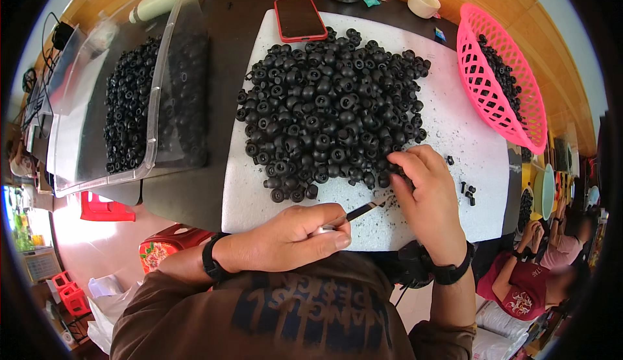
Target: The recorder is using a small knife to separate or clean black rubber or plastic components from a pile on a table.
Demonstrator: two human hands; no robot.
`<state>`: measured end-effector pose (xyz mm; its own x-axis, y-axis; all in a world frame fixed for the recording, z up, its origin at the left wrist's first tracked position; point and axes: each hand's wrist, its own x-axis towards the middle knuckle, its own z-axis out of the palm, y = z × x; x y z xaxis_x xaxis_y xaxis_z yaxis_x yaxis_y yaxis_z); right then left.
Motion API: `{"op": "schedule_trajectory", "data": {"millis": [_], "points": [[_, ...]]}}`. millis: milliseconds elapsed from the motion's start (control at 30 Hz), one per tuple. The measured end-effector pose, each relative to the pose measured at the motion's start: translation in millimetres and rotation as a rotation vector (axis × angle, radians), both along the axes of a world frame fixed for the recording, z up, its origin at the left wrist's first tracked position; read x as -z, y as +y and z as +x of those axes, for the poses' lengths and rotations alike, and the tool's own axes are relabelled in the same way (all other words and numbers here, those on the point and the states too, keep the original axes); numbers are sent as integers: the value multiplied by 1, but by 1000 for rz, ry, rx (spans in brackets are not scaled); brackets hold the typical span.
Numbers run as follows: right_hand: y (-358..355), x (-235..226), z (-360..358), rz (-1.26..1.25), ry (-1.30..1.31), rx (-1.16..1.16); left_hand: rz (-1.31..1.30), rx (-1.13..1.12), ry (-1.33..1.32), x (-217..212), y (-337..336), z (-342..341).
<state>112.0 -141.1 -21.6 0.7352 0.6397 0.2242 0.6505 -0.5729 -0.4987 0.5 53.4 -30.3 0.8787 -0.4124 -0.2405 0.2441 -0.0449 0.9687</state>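
the left hand [311, 233] is closed round a slim knife [365, 211]; the right hand [425, 191], apart from it, curls at the near right edge of the black parts [331, 107] heaped on the white board [470, 143]; whether it grips one is unclear. the step seems to be picking a part to trim; next calls for a firm pinch clear of the blade.

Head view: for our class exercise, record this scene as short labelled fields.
Left hand: closed around a slim knife, tip toward the right hand
Right hand: fingertips at the pile's near edge; grip unclear
Pile: small black parts on a white sheet
Left side: clear bin, more parts inside
Right side: pink basket, also holding parts
Beyond pile: red-edged phone
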Motion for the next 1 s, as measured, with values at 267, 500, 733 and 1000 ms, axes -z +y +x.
{"op": "schedule_trajectory", "data": {"millis": [267, 500, 733, 1000], "points": [[-8, -19, -27, 415, 365, 116, 80, -68, -52, -13, 0, -2], [-17, -17, -74, 1014, 805, 71, 181, -39, -337, -28, -11, 3], [-23, -12, -81, 1136, 851, 31, 318, -103, -700, -24, -33, 9], [-33, -7, -87, 1109, 809, 73, 456, -107, -908, -22, -43, 11]]}}
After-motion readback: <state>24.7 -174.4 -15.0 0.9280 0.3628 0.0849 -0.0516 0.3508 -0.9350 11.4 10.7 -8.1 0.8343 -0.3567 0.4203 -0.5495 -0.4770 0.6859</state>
